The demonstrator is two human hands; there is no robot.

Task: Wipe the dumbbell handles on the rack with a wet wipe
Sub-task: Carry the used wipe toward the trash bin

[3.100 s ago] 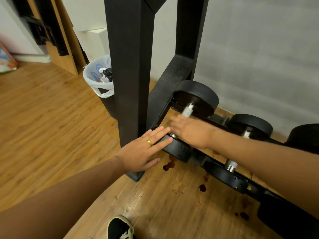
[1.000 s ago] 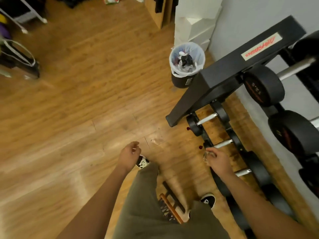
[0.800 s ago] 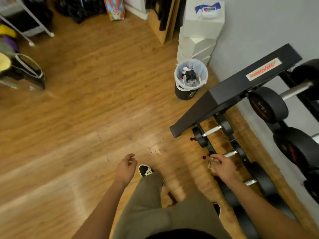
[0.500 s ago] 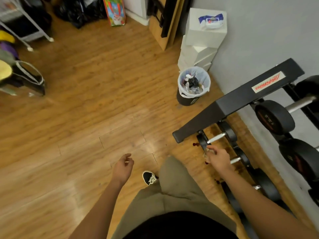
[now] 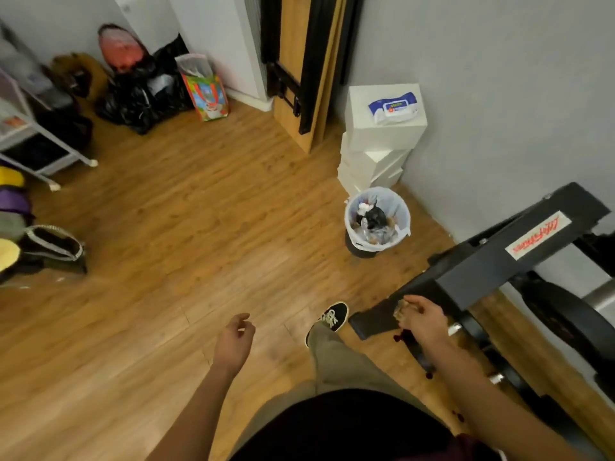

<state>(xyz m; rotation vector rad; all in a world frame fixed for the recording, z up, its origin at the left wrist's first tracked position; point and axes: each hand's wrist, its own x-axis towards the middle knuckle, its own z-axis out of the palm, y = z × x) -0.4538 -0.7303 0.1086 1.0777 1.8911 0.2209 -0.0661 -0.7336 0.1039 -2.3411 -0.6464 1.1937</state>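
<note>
Crumpled wipe (image 5: 400, 309) half-hidden in right hand (image 5: 425, 323)

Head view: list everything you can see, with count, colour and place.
rack: one, black, right, by the grey wall
dumbbells: several, black heads, silver handles, on the rack
wipe: one, crumpled, brownish, in the right grip
bin: one, dark, white liner, floor beside the rack
boxes: a stack, white, behind the bin
wipes pack: one, blue and white, on the top box
bags: several, black, far left corner
gift bag: one, colourful, beside the bags
red spots: a few, floor under the rack
shoe: one, black, white laces, low centre
left grip: one, bare hand, loosely curled, empty
right grip: one, bare hand, holding the wipe
</note>
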